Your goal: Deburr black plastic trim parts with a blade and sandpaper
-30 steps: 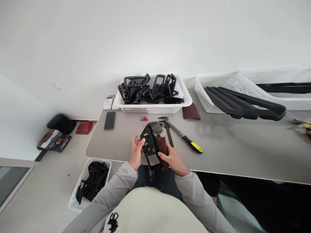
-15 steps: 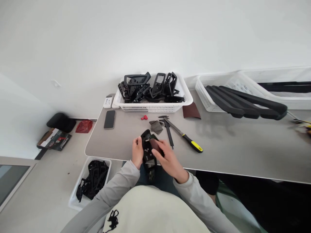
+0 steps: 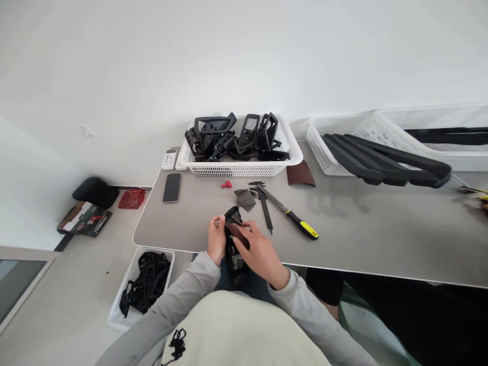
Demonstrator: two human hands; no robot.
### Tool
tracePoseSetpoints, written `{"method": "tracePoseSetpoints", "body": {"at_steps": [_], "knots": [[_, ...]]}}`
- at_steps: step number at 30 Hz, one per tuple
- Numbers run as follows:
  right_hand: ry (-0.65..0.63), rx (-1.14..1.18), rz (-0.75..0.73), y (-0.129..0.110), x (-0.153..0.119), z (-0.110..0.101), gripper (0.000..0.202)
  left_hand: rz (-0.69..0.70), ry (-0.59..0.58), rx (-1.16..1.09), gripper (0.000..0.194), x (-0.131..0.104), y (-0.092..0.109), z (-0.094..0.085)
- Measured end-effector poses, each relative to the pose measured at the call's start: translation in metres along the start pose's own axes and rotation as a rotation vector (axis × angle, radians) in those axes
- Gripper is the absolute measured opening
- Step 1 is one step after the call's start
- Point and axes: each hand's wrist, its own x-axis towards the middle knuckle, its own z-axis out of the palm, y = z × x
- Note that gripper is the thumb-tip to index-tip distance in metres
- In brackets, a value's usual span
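Note:
My left hand [image 3: 216,239] is closed on the left side of a black plastic frame part [image 3: 233,216], which is held tilted at the table's front edge. Between the fingers and thumb of my right hand [image 3: 261,251] is a folded piece of brown sandpaper [image 3: 238,235], laid against the part. My right hand covers some of the part's right side. Just beyond the part lie a worn grey scrap of sandpaper [image 3: 245,199], a dark caliper [image 3: 264,207] and a file with a black and yellow handle [image 3: 301,224].
A white basket [image 3: 236,170] of black frames stands at the back. Another white bin [image 3: 114,315] of black parts is below left. A phone [image 3: 172,188], a red clip [image 3: 226,184] and a brown sandpaper sheet [image 3: 301,174] lie on the table [image 3: 362,229]. Long black parts [image 3: 385,160] overhang baskets at right.
My right hand has moved slightly left with the sandpaper, across the part. The black part has turned a little in my left hand, its top end now farther right.

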Motion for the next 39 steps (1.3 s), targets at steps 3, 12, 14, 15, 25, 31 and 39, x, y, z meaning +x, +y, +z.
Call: {"method": "tracePoseSetpoints", "body": {"at_steps": [3,12,14,15,25,31,39], "knots": [[0.098,0.114,0.106,0.012,0.005,0.001,0.039,-0.065,-0.009,-0.052,0.057,-0.004,0.004,0.002],[0.172,0.473,0.255,0.041,0.009,0.014,0.037,-0.193,-0.192,-0.065,0.061,-0.015,0.016,0.003],[0.157,0.486,0.267,0.042,0.008,0.015,0.036,-0.171,-0.149,-0.058,0.061,-0.014,0.013,0.004],[0.150,0.492,0.274,0.042,0.008,0.016,0.036,-0.160,-0.128,-0.061,0.061,-0.013,0.011,0.004],[0.131,0.506,0.217,0.037,0.005,0.014,0.038,-0.125,-0.064,-0.043,0.058,-0.010,0.009,0.005],[0.053,0.305,0.027,0.016,-0.001,0.003,0.041,0.005,-0.029,0.062,0.047,-0.007,0.004,0.002],[0.102,0.166,0.070,0.014,0.000,0.003,0.040,0.023,-0.002,0.072,0.044,-0.006,0.001,-0.001]]}}
